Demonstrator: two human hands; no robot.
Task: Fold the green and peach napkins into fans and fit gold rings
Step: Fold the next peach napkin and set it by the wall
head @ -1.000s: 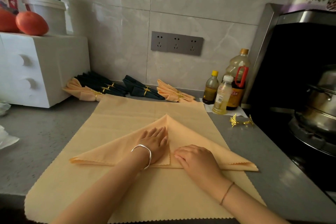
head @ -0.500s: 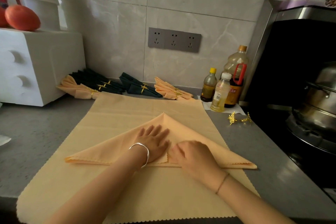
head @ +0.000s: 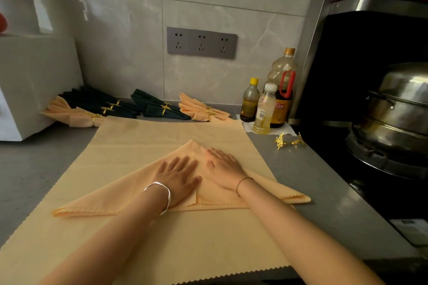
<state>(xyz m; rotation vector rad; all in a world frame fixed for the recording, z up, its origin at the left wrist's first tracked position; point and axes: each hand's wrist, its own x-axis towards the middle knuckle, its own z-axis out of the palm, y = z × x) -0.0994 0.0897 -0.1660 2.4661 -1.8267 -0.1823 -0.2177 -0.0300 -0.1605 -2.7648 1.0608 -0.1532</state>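
1. A large peach cloth (head: 143,245) lies spread flat over the grey counter (head: 324,192), its zigzag near edge at the counter's front.
2. On that cloth lies a peach napkin (head: 111,196) folded into a wide triangle, its point away from the person and its long edge toward them.
3. The left hand (head: 178,177), with a silver bangle (head: 159,196) on its wrist, lies palm down with fingers spread on the left half of the triangle.
4. The right hand (head: 222,166), with a thin bracelet (head: 242,184) on its wrist, lies flat with fingers extended on the right half near the point; neither hand pinches anything.
5. Two loose gold rings (head: 289,141) with leaf shapes sit on the bare counter to the right of the cloth.
6. Just behind them stand three bottles (head: 262,113) on a white paper.
7. Along the wall lie finished fans: peach fans (head: 203,109) and green fans (head: 159,107), each banded with gold.
8. A steel pot (head: 398,109) sits on the stove at right.
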